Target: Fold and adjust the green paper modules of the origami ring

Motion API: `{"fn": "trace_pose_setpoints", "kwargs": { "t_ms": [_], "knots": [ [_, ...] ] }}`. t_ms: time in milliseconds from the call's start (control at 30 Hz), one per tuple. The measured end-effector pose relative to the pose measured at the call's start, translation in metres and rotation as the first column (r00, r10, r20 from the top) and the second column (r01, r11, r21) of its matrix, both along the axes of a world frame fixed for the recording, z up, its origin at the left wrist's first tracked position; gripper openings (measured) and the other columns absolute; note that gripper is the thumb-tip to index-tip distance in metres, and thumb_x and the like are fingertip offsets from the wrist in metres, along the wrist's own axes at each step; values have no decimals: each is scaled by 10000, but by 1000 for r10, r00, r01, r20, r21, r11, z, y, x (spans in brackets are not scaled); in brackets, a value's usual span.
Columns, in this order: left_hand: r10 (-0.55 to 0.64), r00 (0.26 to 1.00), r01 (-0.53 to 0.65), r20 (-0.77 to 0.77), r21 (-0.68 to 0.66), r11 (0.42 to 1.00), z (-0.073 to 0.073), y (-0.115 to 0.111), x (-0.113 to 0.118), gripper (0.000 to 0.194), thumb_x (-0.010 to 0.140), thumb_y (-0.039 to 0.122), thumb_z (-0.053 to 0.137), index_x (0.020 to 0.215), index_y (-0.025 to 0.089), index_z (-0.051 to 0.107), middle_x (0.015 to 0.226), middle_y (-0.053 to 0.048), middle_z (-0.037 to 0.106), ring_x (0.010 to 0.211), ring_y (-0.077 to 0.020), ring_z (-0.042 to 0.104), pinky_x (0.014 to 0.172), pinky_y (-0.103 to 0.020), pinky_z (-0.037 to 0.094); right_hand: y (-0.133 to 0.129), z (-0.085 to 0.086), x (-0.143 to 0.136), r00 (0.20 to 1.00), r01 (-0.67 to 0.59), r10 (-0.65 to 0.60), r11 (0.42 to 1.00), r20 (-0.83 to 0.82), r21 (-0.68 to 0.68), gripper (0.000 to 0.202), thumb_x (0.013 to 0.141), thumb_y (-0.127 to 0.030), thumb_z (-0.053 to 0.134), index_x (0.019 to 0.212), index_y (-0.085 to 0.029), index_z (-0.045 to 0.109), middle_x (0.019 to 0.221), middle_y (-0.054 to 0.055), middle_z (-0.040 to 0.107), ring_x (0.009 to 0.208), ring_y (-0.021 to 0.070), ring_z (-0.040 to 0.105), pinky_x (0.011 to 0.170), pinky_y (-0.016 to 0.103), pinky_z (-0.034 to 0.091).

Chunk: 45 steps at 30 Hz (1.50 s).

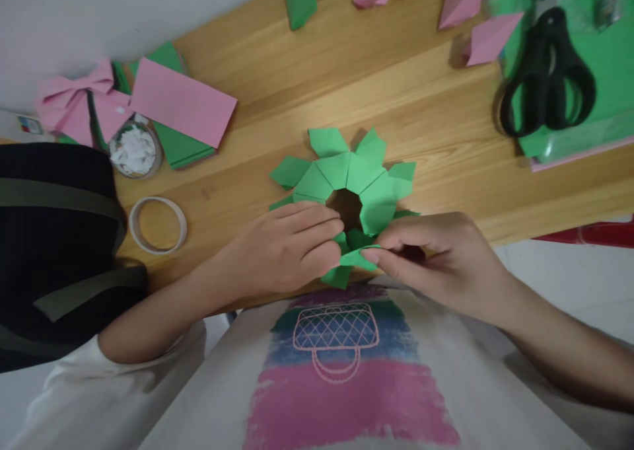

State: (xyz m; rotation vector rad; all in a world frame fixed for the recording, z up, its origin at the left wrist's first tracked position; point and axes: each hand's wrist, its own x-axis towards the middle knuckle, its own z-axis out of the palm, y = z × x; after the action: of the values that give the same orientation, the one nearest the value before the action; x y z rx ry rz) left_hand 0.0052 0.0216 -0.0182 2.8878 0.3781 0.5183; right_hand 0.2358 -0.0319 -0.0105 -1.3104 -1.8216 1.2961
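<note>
A ring of folded green paper petals (347, 172) lies near the table's front edge, with a hole in its middle and pointed tips around it. My left hand (292, 245) is closed over the ring's left front part, its fingers curled on the paper. At the front right, my right hand (421, 252) pinches a green paper flap between thumb and forefinger. The left thumb and the parts of the ring beneath both hands are hidden.
At the left are a roll of tape (157, 225), a dish of white paper bits (135, 150), pink paper (183, 101), a pink paper bow (82, 100) and a black bag (54, 252). Black scissors (549, 80) lie at the right. Folded pink pieces (490, 38) lie at the back.
</note>
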Motion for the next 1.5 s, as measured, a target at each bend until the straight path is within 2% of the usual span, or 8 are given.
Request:
{"fn": "trace_pose_setpoints", "kwargs": {
  "t_ms": [200,333,467,667,800,933,1167,1500],
  "knots": [
    [3,1000,-3,2,-25,1000,1,0,0,151,994,171,550,857,134,601,979,-66,755,959,-195,701,899,-339,593,-18,-2,-12,954,300,-299,953,13,-42,269,863,-225,684,619,-204,573,519,-56,528,459,72,409,425,223,314],
    [-10,1000,11,22,-25,1000,-1,-1,-1,123,987,181,576,874,133,583,986,-67,757,975,-203,713,889,-354,610,-29,-5,-19,922,386,-385,923,53,-9,251,852,-230,689,625,-208,583,531,-40,575,455,79,447,421,226,349],
    [-14,1000,15,24,-38,999,-4,-2,-3,130,955,197,644,868,140,566,1018,-69,759,1006,-226,726,917,-372,617,-36,-9,-24,884,468,-468,884,6,20,249,856,-222,686,640,-203,563,550,-51,569,480,64,492,448,198,388],
    [-26,999,28,35,-56,998,-3,-1,-3,193,954,237,659,826,146,547,1003,-75,758,1009,-234,729,910,-373,625,-39,-12,-26,856,516,-517,856,-28,-9,243,857,-204,693,649,-190,566,569,-57,565,491,42,491,453,171,384],
    [-27,999,29,39,-56,998,-2,0,-3,190,952,227,660,817,149,551,994,-66,758,1000,-224,727,915,-365,622,-41,-13,-26,853,520,-521,854,-40,-26,239,862,-203,694,658,-189,571,581,-54,566,503,44,490,457,171,380],
    [-27,999,29,34,-58,998,-2,-1,-4,183,939,236,679,827,148,564,1000,-73,757,1021,-225,723,926,-371,622,-40,-10,-24,879,475,-475,880,-36,-9,230,871,-196,688,666,-182,582,586,-50,563,514,47,494,481,172,392],
    [-13,1000,14,21,-61,998,-3,-2,-4,201,945,243,673,803,158,559,1032,-57,760,1026,-222,726,934,-371,626,-30,0,-19,928,354,-355,935,108,33,251,884,-187,670,641,-167,612,551,-48,570,504,55,474,482,189,365],
    [-16,1000,17,21,-60,998,-5,-3,-5,146,950,215,657,849,152,572,1050,-78,755,1042,-232,720,924,-383,623,-18,11,-20,931,263,-270,963,244,60,278,848,-159,679,588,-172,583,509,-73,509,462,52,413,474,214,314]
  ]
}}
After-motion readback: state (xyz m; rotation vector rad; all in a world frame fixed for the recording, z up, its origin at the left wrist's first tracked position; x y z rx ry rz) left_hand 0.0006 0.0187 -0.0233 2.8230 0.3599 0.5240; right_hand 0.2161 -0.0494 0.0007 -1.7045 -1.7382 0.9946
